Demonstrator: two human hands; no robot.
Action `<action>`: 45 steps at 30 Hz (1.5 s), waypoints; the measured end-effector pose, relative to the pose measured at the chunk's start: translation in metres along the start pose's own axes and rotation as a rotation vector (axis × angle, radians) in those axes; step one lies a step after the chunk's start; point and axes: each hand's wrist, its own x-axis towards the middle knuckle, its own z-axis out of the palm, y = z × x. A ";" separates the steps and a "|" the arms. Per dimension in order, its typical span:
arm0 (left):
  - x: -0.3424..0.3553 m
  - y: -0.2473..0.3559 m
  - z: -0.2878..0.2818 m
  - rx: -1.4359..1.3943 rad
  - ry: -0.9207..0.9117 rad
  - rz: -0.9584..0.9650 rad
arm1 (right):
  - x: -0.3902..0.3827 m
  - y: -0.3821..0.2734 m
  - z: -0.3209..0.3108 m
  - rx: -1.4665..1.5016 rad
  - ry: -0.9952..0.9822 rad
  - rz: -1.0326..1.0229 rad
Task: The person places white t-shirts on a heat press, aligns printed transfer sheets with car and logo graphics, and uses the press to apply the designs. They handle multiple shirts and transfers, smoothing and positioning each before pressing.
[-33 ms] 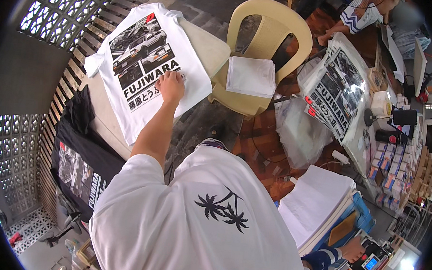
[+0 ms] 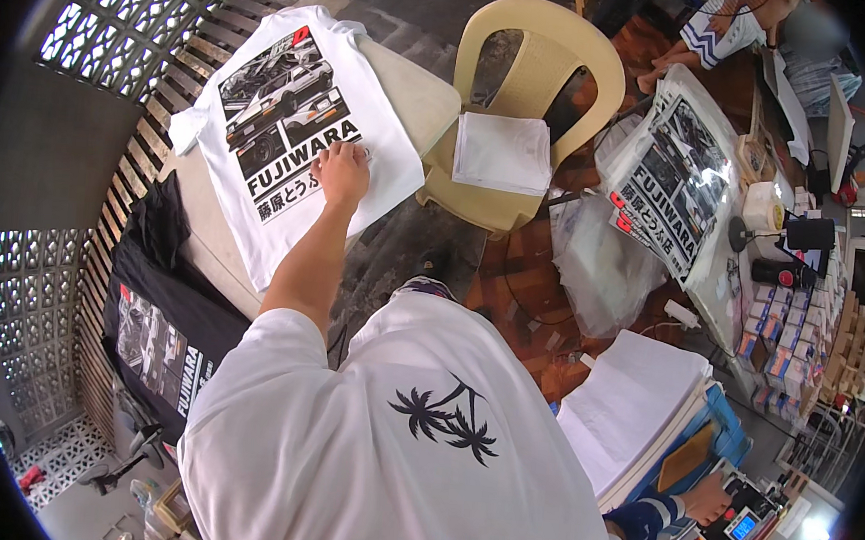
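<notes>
Nothing visible has changed since the picture an instant earlier, which suggests a pause in the work. Nearest the body, the right hand [image 2: 707,498] is at a dark control box [image 2: 742,524] with a lit blue display; whether its grip is closed on anything, I cannot tell. Farther out, the left hand [image 2: 343,175] rests, fingers loosely curled, near the right end of the lettering on the white printed T-shirt [image 2: 287,129]. This garment lies directly beneath that grip, spread over the worktop [image 2: 417,86]; whether cloth is pinched, I cannot tell. Beyond stands a beige plastic chair [image 2: 527,71] bearing white sheets [image 2: 504,153].
</notes>
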 end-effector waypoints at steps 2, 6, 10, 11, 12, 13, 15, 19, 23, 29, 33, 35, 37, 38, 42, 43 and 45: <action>-0.006 0.006 -0.013 0.037 0.009 0.023 | -0.005 -0.003 -0.005 -0.012 0.035 0.012; 0.003 -0.009 0.000 0.018 0.000 0.019 | -0.006 -0.005 -0.004 -0.009 0.034 0.023; 0.008 -0.003 -0.007 0.034 0.022 0.115 | -0.011 -0.015 -0.006 -0.003 0.013 0.051; 0.008 -0.005 -0.006 0.037 0.030 0.152 | -0.011 -0.015 -0.006 -0.006 0.010 0.055; 0.010 -0.008 -0.007 0.046 -0.009 0.128 | -0.011 -0.015 -0.006 -0.012 0.006 0.057; 0.014 -0.009 -0.009 0.053 -0.049 0.104 | -0.012 -0.018 -0.009 -0.016 0.002 0.059; 0.013 -0.007 -0.012 0.090 -0.055 0.126 | -0.012 -0.020 -0.009 -0.006 0.003 0.059; 0.014 -0.009 -0.013 0.126 -0.036 0.176 | -0.011 -0.017 -0.004 0.017 0.027 0.062; 0.003 -0.002 -0.022 0.152 0.048 0.282 | -0.014 -0.022 -0.005 0.000 0.026 0.088; 0.014 -0.012 -0.012 0.128 -0.089 0.198 | -0.013 -0.017 0.000 -0.019 0.140 0.061; -0.002 -0.007 -0.017 0.109 0.059 0.263 | -0.014 -0.020 0.007 -0.025 0.177 0.020; 0.000 -0.010 -0.009 0.092 0.044 0.269 | -0.013 -0.017 0.005 -0.039 0.194 0.014; 0.008 -0.013 -0.003 0.105 0.052 0.231 | -0.010 -0.017 0.008 -0.050 0.195 0.056; 0.013 -0.013 0.001 0.110 0.056 0.211 | -0.009 -0.018 0.007 -0.054 0.198 0.078; 0.021 -0.025 0.007 -0.118 0.051 -0.016 | -0.063 -0.097 -0.038 0.539 0.375 -0.381; 0.015 -0.038 0.002 -0.111 0.040 -0.103 | -0.107 -0.155 -0.067 0.761 0.340 -0.613; 0.023 -0.035 0.002 -0.255 0.001 -0.162 | -0.228 -0.224 -0.127 1.111 0.034 -1.051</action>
